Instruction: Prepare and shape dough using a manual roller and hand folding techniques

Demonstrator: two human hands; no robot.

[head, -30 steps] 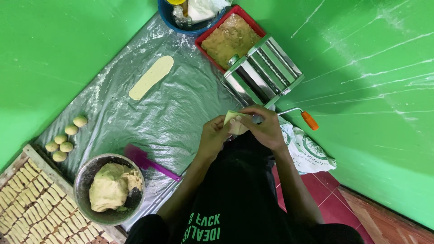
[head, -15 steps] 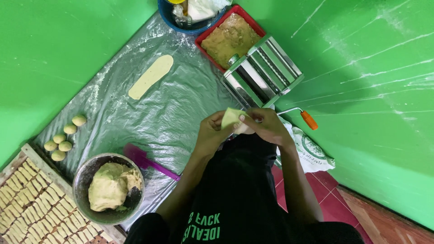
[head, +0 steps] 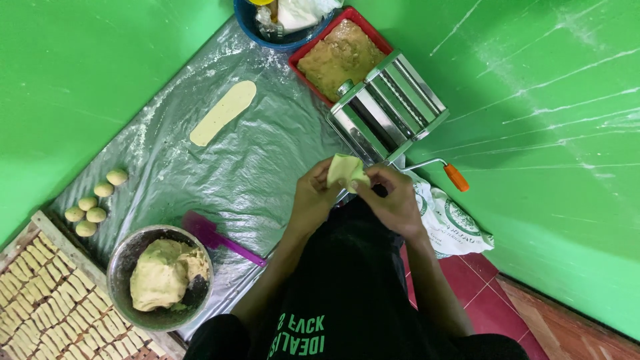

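Observation:
Both hands hold a small folded piece of pale green dough point(head: 345, 171) just in front of a metal pasta roller point(head: 385, 110). My left hand point(head: 315, 197) grips it from the left side, my right hand point(head: 390, 193) pinches it from the right. The roller has a crank with an orange handle point(head: 456, 177). A long flattened strip of dough point(head: 223, 112) lies on the plastic sheet point(head: 200, 167) to the upper left.
A metal bowl point(head: 127, 257) of dough lump sits lower left beside a purple scraper point(head: 217, 237). Several dough balls point(head: 93, 203) lie left. A wooden tray point(head: 40, 300) holds several shaped pieces. A red tray point(head: 337, 57) of filling, a blue bowl point(head: 267, 33) and a white bag point(head: 453, 223) are nearby.
The hands have lifted and folded the dough piece, bringing it slightly left and up toward the roller; the rest has not moved.

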